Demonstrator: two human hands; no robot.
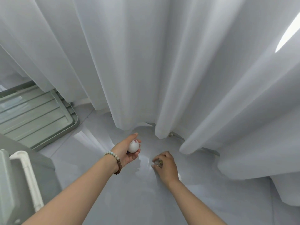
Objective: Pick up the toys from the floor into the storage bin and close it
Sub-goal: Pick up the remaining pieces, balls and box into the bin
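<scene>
My left hand (129,151) holds a white egg-shaped toy (134,146) with a reddish mark, its fingers curled round it, just above the glossy white floor. To its right my right hand (165,166) is down at the floor with its fingers curled over a small blurred toy (158,162); what that toy is cannot be made out. The pale green storage bin (9,176) with a white latch stands at the left edge, partly cut off. Its green ribbed lid (40,117) lies flat on the floor behind it.
White curtains (162,70) hang to the floor straight ahead and to the right, their hems close to both hands. A small brass-coloured fitting (170,135) shows under one hem. Bare floor (138,200) stretches between my arms.
</scene>
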